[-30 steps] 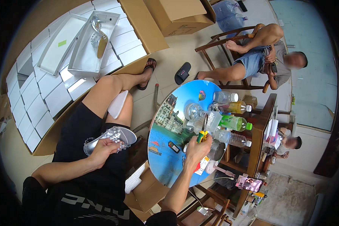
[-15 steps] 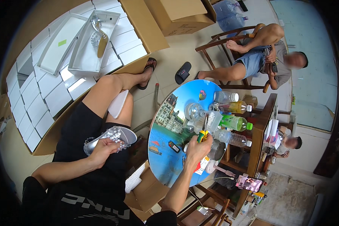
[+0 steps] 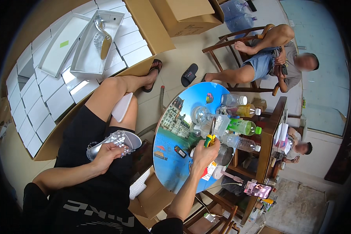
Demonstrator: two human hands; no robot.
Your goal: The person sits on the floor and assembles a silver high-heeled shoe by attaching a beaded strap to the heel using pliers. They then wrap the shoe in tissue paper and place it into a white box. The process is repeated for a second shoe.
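Over my lap, my left hand point(image 3: 107, 155) is closed around a silver shoe point(image 3: 129, 141) with a clear, bead-studded upper. Beyond the round table's near edge, my right hand point(image 3: 205, 155) grips pliers point(image 3: 209, 139) with yellow and green handles. Their metal tips point away from me, at a clear plastic container point(image 3: 221, 124) of small pale pieces; whether they touch it I cannot tell. A matching pair of beaded shoes point(image 3: 105, 47) lies in an open white box point(image 3: 89, 64) on the far left.
The round table point(image 3: 168, 173) has a castle picture on top. Several bottles, including a green one point(image 3: 241, 126), stand along its right side, with a black lighter point(image 3: 180, 152) near the middle. A carton of white boxes point(image 3: 60, 102) fills the left. A person point(image 3: 253, 70) sits beyond the table.
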